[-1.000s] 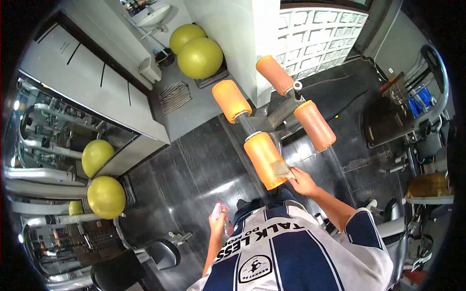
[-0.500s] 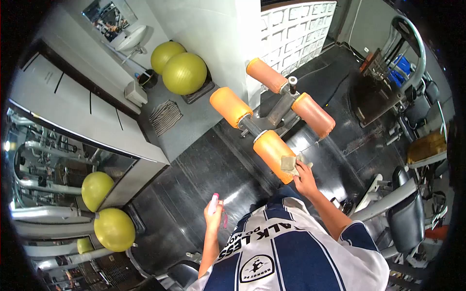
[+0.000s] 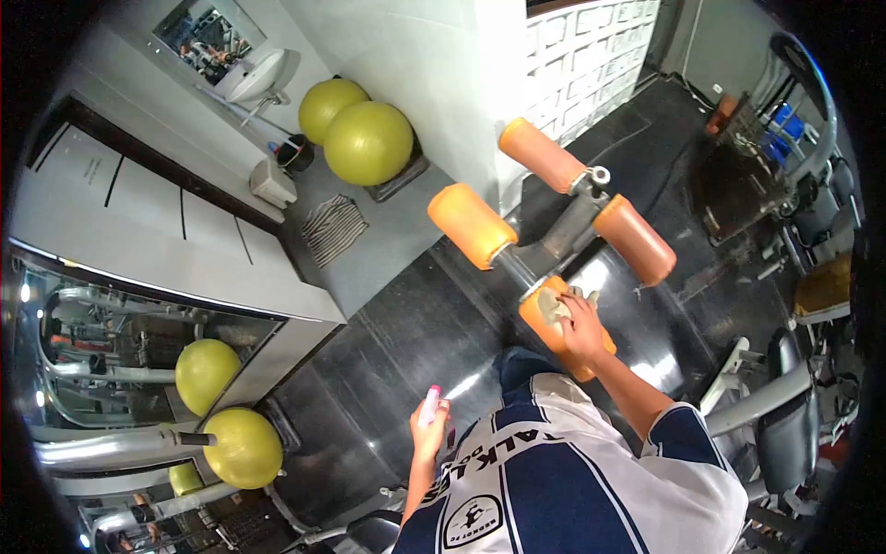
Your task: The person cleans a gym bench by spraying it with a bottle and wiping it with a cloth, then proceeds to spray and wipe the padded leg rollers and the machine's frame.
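My right hand (image 3: 581, 331) presses a crumpled grey-beige cloth (image 3: 552, 307) onto the near orange foam roller (image 3: 546, 332) of a gym machine. Its fingers are bent over the cloth, near the roller's inner end. Low on the left, my left hand (image 3: 426, 441) is wrapped round a small white bottle (image 3: 429, 407) with a pink top, held in the air above the floor. A second orange roller (image 3: 471, 226) sits on the same metal bar. Beyond them are two browner orange rollers, one on the left (image 3: 543, 155) and one on the right (image 3: 637, 242).
Yellow exercise balls (image 3: 369, 143) stand by the wall, and another ball (image 3: 243, 448) is at the lower left near a mirror. A striped mat (image 3: 334, 229) lies on the grey floor. Gym equipment with a black pad (image 3: 786, 415) stands close on my right.
My right hand has slid the cloth along the near roller from its outer part towards its inner end. The view has shifted, and my left hand still holds the bottle.
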Demonstrator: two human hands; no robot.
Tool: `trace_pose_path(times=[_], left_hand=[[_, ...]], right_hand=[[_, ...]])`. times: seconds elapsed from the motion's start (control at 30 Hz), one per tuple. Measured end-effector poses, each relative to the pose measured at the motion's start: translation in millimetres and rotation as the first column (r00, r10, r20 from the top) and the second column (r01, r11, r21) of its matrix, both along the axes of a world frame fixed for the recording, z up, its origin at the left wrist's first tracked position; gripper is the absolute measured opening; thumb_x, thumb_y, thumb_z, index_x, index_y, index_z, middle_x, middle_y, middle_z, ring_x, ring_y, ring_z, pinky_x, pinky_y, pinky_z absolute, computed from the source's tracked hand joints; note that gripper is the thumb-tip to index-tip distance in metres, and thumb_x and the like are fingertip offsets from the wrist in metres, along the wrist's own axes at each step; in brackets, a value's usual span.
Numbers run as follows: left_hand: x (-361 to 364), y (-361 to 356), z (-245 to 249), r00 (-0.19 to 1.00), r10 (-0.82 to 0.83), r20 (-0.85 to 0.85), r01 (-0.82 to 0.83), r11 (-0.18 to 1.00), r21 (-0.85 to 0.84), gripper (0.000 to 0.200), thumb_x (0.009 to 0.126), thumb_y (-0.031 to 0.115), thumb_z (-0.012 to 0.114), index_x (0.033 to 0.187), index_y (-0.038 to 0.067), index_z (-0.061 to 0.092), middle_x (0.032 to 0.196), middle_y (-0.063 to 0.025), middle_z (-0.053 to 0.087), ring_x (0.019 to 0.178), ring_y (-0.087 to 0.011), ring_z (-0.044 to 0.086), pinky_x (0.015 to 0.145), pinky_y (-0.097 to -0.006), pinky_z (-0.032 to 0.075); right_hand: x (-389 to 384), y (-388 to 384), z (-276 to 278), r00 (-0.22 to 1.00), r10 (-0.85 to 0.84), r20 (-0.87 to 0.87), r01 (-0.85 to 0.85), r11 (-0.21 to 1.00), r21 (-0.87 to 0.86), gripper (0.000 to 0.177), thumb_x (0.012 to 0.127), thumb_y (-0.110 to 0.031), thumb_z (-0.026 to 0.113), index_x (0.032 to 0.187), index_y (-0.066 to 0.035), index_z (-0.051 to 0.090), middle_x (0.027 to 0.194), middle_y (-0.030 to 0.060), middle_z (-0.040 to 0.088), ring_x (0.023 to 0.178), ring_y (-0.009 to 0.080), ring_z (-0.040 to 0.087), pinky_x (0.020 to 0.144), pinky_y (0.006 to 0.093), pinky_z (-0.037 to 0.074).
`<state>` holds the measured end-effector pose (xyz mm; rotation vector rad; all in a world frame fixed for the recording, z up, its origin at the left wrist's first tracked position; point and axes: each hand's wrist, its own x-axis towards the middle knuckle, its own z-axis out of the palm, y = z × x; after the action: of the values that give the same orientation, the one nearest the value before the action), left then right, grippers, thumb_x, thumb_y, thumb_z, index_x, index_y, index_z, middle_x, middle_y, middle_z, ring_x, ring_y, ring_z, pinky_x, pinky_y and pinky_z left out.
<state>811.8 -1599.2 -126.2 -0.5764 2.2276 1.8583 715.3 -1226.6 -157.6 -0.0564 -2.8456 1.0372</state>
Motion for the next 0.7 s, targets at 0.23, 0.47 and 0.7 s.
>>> trace_pose_path(times=[0.23, 0.47, 0.7], left_hand=[[-69, -25, 7, 0.995, -0.066, 0.068, 0.076, 0.985, -0.153, 0.026, 0.089, 0.028, 0.070, 0.091, 0.002, 0.069, 0.075, -0.0030, 0.066, 0.067, -0.0104, 0.060, 0.062, -0.0286, 0.048], [-194, 0, 30, 0.973, -0.230, -0.014, 0.218, 0.939, -0.265, 0.026, 0.089, 0.026, 0.071, 0.085, 0.000, 0.066, 0.065, -0.0053, 0.059, 0.061, -0.0097, 0.053, 0.057, -0.0305, 0.044], [-298, 34, 43, 0.764, -0.641, -0.071, 0.595, 0.743, -0.307, 0.020, 0.089, 0.024, 0.071, 0.087, 0.004, 0.068, 0.066, -0.0032, 0.062, 0.060, -0.0108, 0.057, 0.058, -0.0292, 0.046]], right_hand=[[-94, -16, 8, 0.995, -0.066, 0.079, 0.078, 0.984, -0.162, 0.034, 0.089, -0.014, 0.056, 0.123, -0.006, 0.059, 0.128, 0.0173, 0.059, 0.121, 0.0375, 0.053, 0.104, 0.0434, 0.041], [-141, -22, 0, 0.975, -0.093, 0.202, 0.172, 0.889, -0.423, 0.033, 0.099, -0.024, 0.052, 0.127, -0.006, 0.055, 0.114, 0.0219, 0.065, 0.109, 0.0409, 0.061, 0.093, 0.0433, 0.047], [-120, -21, -17, 0.856, -0.406, 0.320, 0.515, 0.622, -0.590, 0.038, 0.103, -0.025, 0.052, 0.132, -0.001, 0.055, 0.120, 0.0057, 0.064, 0.108, 0.0148, 0.055, 0.096, 0.0308, 0.043]])
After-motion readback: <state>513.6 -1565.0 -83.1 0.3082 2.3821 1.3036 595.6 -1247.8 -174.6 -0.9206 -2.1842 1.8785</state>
